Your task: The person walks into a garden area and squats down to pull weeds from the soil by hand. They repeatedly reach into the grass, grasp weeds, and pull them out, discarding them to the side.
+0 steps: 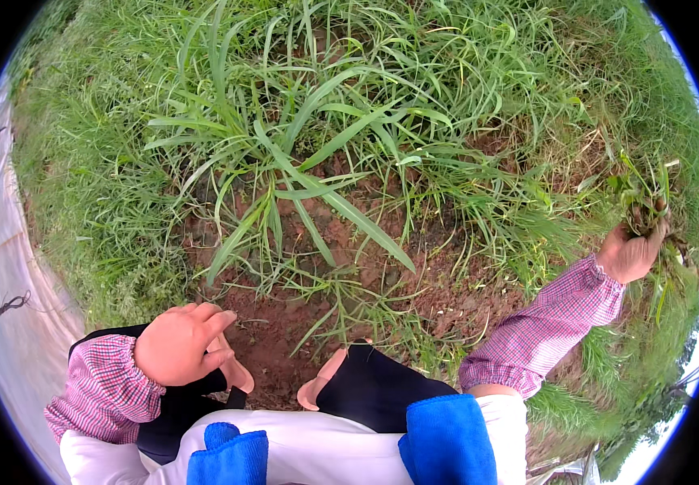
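Observation:
Out at the far right, my right hand point(631, 254) is closed round a clump of pulled weeds point(639, 194), with green leaves and brownish, dirt-covered stems or roots sticking out past the fingers. My left hand point(180, 343) hovers by my left knee at the lower left. Its fingers are slightly bent, the thumb stands apart from them, and nothing shows in it. In front of me grows a tall broad-bladed grass plant point(273, 182), rooted in reddish soil point(277, 323). A smaller grass tuft point(341, 299) stands nearer my feet.
Dense green grass point(107, 178) covers the ground ahead and to both sides. Along the left edge lies pale plastic sheeting point(18, 283) with a dark knotted cord point(12, 304) on it. Dry, yellowed grass point(588, 153) shows at the right. My shoes point(324, 380) rest on the soil.

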The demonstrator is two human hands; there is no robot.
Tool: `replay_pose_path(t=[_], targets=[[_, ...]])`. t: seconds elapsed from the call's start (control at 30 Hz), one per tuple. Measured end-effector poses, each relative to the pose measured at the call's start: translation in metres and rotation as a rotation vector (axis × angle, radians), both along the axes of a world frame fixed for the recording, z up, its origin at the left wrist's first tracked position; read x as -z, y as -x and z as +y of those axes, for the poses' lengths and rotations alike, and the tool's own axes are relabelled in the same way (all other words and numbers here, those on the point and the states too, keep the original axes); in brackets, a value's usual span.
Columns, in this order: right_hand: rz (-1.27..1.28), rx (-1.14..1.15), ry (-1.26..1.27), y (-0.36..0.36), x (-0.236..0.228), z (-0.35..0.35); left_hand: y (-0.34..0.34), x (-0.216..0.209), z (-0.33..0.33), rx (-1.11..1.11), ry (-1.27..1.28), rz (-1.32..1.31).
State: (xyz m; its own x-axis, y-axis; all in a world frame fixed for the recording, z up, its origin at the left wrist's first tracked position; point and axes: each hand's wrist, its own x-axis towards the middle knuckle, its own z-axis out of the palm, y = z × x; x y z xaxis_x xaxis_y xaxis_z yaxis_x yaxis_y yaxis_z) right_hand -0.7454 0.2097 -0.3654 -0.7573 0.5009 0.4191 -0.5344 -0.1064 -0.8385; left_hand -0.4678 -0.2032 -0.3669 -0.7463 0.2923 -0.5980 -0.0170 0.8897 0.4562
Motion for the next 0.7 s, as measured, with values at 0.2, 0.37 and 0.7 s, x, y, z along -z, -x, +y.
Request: replay_pose_path(t=[0.2,0.37,0.7], targets=[[-0.42,-0.944,-0.359,-0.063,0.046,-0.152,0.004,-0.003,0.007,0.111,0.012,0.026],[-0.776,-1.663,-1.117,-0.096,0.027,-0.214,-0.001,-0.006,0.012,0.2,-0.044,0.075],[-0.354,-0.381,-1.183,0.146,-0.205,-0.201,-0.012,-0.021,0.017,0.23,-0.106,0.155]])
